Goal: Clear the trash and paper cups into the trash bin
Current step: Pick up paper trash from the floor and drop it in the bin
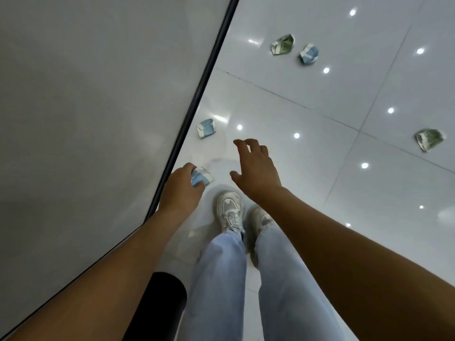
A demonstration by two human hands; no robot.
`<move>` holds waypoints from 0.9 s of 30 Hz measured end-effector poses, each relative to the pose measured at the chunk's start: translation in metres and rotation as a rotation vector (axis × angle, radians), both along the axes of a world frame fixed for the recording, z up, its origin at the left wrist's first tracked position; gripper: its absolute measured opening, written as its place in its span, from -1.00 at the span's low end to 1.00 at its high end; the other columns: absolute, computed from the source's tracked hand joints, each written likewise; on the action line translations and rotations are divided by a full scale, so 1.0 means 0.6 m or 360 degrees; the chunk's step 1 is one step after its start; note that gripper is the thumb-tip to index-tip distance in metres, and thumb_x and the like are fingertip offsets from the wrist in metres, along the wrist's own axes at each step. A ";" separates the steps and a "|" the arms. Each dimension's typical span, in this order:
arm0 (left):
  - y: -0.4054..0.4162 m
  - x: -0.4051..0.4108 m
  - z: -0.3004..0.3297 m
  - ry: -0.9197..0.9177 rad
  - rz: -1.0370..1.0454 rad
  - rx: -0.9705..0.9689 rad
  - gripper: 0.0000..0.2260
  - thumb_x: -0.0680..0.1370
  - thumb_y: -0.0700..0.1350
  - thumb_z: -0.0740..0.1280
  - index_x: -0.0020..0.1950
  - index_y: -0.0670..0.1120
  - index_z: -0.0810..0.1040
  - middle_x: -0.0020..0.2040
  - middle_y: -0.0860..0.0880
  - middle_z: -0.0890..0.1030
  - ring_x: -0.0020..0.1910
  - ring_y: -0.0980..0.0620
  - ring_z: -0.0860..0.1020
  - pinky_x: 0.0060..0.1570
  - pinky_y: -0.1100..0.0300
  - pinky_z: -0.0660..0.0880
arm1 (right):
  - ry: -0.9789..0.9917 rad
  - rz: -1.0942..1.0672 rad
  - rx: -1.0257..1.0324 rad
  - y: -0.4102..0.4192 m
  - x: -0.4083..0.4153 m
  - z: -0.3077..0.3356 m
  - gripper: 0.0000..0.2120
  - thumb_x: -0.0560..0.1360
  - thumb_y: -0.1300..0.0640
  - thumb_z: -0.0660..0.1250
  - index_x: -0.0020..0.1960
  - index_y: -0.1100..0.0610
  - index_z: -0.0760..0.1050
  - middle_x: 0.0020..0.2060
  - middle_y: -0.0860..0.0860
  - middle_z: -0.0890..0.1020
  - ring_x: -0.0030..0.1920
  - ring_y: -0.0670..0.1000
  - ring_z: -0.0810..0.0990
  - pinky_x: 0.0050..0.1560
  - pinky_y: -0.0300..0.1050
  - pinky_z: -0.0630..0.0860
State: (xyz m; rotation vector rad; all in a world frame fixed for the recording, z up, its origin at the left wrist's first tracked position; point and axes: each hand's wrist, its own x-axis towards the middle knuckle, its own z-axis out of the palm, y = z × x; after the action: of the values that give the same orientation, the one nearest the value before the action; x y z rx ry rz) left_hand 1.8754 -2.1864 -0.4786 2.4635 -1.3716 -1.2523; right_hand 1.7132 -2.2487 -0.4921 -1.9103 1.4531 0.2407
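My left hand [181, 190] grips a crushed blue-and-white paper cup [203, 178] above the floor, close to the table edge. My right hand [254, 168] hovers with spread fingers and holds nothing. Just beyond it another crushed blue cup [206, 128] lies on the white tile floor by the table's dark rim. Farther off lie a green crushed cup [282, 44] and a blue one [309, 54] side by side. A second green cup [429, 139] lies at the right. No trash bin is in view.
A large grey table [86, 107] with a black edge [197, 99] fills the left half. A black cylindrical leg [165, 299] stands below it. My white sneakers [229, 207] and jeans are underneath my hands. Glossy white tiles [369, 94] reflect ceiling lights.
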 end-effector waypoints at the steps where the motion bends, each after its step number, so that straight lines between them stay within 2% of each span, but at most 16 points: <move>1: -0.002 0.006 -0.014 -0.0006 0.0010 -0.0009 -0.86 0.47 -0.17 0.37 -0.11 -0.16 0.41 -0.16 -0.10 0.53 -0.21 -0.10 0.48 -0.25 0.13 0.40 | -0.0002 0.0016 -0.0001 -0.005 0.008 -0.014 -0.35 0.51 0.06 0.37 0.50 0.09 0.16 0.47 0.12 0.24 0.40 0.17 0.30 0.31 0.03 0.42; 7: -0.004 0.034 -0.119 -0.0067 0.0059 0.0011 -0.77 0.51 -0.11 0.39 0.12 -0.14 0.48 0.04 -0.10 0.57 -0.11 -0.02 0.50 -0.10 0.16 0.47 | -0.0042 0.0054 -0.0017 -0.028 0.056 -0.127 -0.36 0.50 0.06 0.38 0.49 0.09 0.18 0.46 0.12 0.25 0.39 0.18 0.30 0.27 0.03 0.43; 11: -0.009 0.051 -0.200 -0.0103 0.0106 -0.0017 -0.78 0.50 -0.11 0.40 0.08 -0.13 0.47 0.02 -0.09 0.56 -0.10 0.01 0.50 -0.12 0.19 0.44 | -0.0064 0.0066 -0.0007 -0.046 0.086 -0.225 -0.35 0.50 0.05 0.38 0.49 0.10 0.17 0.46 0.12 0.24 0.40 0.18 0.28 0.26 0.03 0.43; 14: -0.014 0.062 -0.262 -0.0120 0.0103 -0.0097 -0.83 0.50 -0.13 0.39 -0.06 -0.06 0.40 -0.08 -0.06 0.51 -0.13 0.00 0.49 -0.19 0.20 0.40 | -0.0068 0.0113 -0.0013 -0.068 0.104 -0.303 -0.33 0.49 0.04 0.39 0.49 0.09 0.17 0.46 0.13 0.24 0.40 0.18 0.27 0.26 0.03 0.42; 16: -0.019 0.069 -0.303 -0.0134 0.0099 -0.0113 -0.84 0.51 -0.13 0.37 -0.08 -0.06 0.38 -0.10 -0.06 0.51 -0.13 -0.04 0.50 -0.19 0.15 0.45 | -0.0065 0.0176 -0.0034 -0.084 0.118 -0.353 -0.33 0.48 0.03 0.40 0.48 0.09 0.18 0.45 0.12 0.24 0.39 0.18 0.27 0.24 0.03 0.42; 18: -0.028 0.077 -0.342 -0.0146 0.0079 -0.0115 -0.87 0.53 -0.12 0.36 0.00 -0.11 0.45 -0.04 -0.09 0.54 -0.08 -0.08 0.54 -0.08 0.03 0.54 | -0.0061 0.0225 -0.0073 -0.104 0.133 -0.399 -0.33 0.46 0.01 0.41 0.47 0.07 0.19 0.44 0.12 0.25 0.38 0.18 0.27 0.23 0.02 0.42; 20: -0.039 0.086 -0.377 -0.0167 0.0040 -0.0128 -0.80 0.54 -0.12 0.34 0.13 -0.13 0.48 0.03 -0.10 0.55 -0.04 -0.09 0.55 -0.01 -0.03 0.55 | -0.0057 0.0272 -0.0120 -0.127 0.149 -0.442 -0.32 0.44 -0.02 0.43 0.46 0.06 0.21 0.43 0.12 0.26 0.36 0.20 0.28 0.22 0.02 0.42; 27: -0.066 0.106 -0.461 -0.0218 0.0015 -0.0194 -0.75 0.54 -0.12 0.33 0.20 -0.14 0.49 0.09 -0.11 0.56 -0.01 -0.07 0.55 0.01 0.03 0.54 | 0.0069 0.0629 -0.0283 -0.182 0.210 -0.535 -0.23 0.39 -0.13 0.46 0.47 0.05 0.20 0.40 0.18 0.28 0.34 0.26 0.30 0.23 0.09 0.43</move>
State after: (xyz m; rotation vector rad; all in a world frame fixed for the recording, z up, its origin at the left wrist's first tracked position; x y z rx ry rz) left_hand 1.9392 -2.2262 -0.7550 2.5089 -1.4194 -0.9823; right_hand 1.8391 -2.3577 -0.8130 -2.3441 1.1431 0.3457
